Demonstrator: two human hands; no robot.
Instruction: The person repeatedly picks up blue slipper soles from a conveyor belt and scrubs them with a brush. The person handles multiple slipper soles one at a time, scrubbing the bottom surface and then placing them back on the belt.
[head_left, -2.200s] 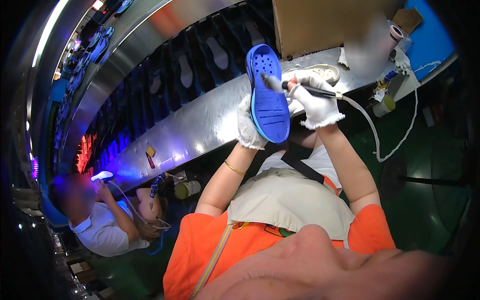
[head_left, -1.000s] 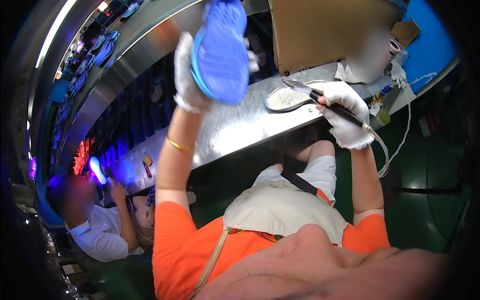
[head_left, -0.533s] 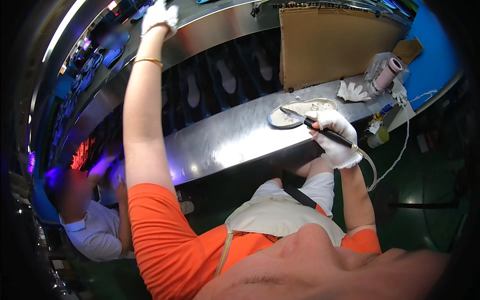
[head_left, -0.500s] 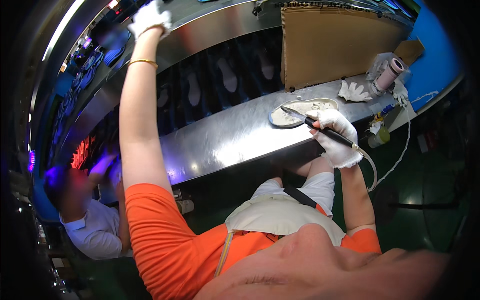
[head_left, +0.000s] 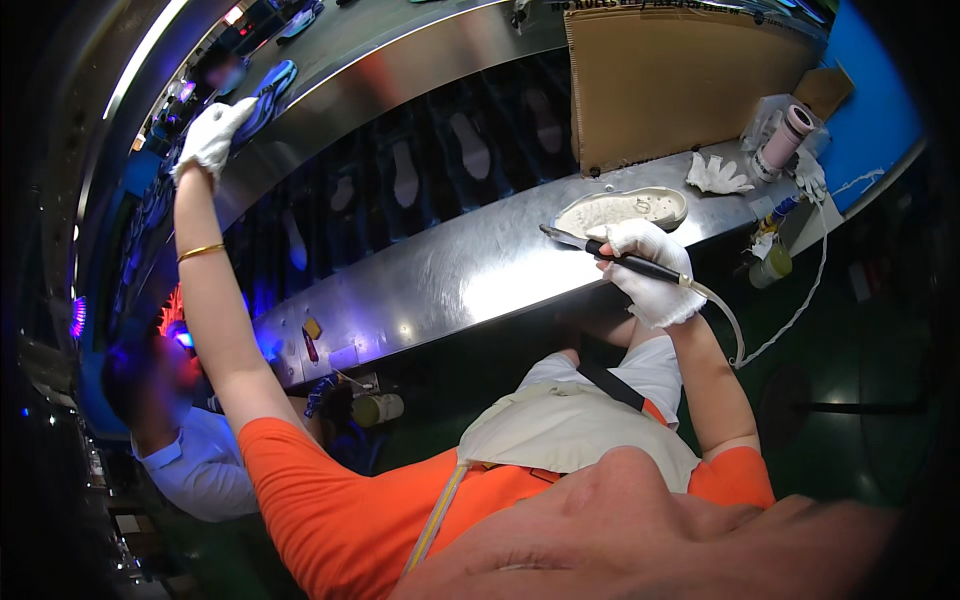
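Left hand (head_left: 212,135), white-gloved, arm stretched far up and to the left; it rests on a blue shoe (head_left: 262,92) lying on the upper metal shelf (head_left: 420,45). Fingers lie over the shoe's near end; whether they grip it or only touch it I cannot tell.

Right hand (head_left: 650,270), also gloved, is closed around a black pen-like tool (head_left: 610,255) with a pale cord (head_left: 735,325) trailing off its rear. The tip points left, low over the steel bench (head_left: 450,285), likely parked there to stay ready while the other arm reaches.

A whitish shoe sole (head_left: 620,208) lies flat on the bench just beyond the tool, inside face up, within easy reach.

Far right: crumpled white cloth (head_left: 718,175), a roll of tape (head_left: 785,135), a small bottle (head_left: 768,262). A cardboard sheet (head_left: 680,80) stands behind the bench, probably as a screen.

Another person (head_left: 190,450) sits lower left.
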